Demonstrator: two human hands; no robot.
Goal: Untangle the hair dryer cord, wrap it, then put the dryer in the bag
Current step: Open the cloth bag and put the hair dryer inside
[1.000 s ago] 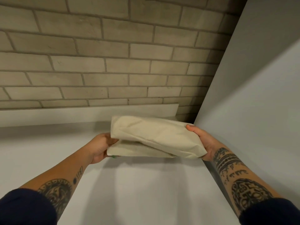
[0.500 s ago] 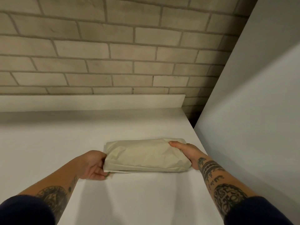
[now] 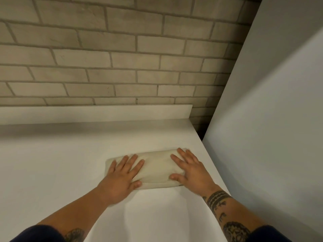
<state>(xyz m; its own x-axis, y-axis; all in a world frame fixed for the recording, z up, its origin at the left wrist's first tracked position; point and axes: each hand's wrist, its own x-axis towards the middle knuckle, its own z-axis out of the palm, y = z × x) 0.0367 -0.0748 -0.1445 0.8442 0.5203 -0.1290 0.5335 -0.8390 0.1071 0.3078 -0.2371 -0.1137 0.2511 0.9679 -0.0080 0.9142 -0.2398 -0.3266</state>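
A cream cloth bag, folded into a flat oblong bundle, lies on the white counter near its right edge. My left hand rests flat on the bundle's left end, fingers spread. Over the right end lies my right hand, palm down with fingers apart. Neither hand grips it. The hair dryer and its cord are hidden; no part of them shows outside the bag.
A grey brick wall rises behind a low white backsplash. A tall pale panel stands close along the counter's right edge. A dark gap lies at the back right corner.
The bag went from held up in both hands to lying on the counter. My hands moved from its ends onto its top and now lie flat.
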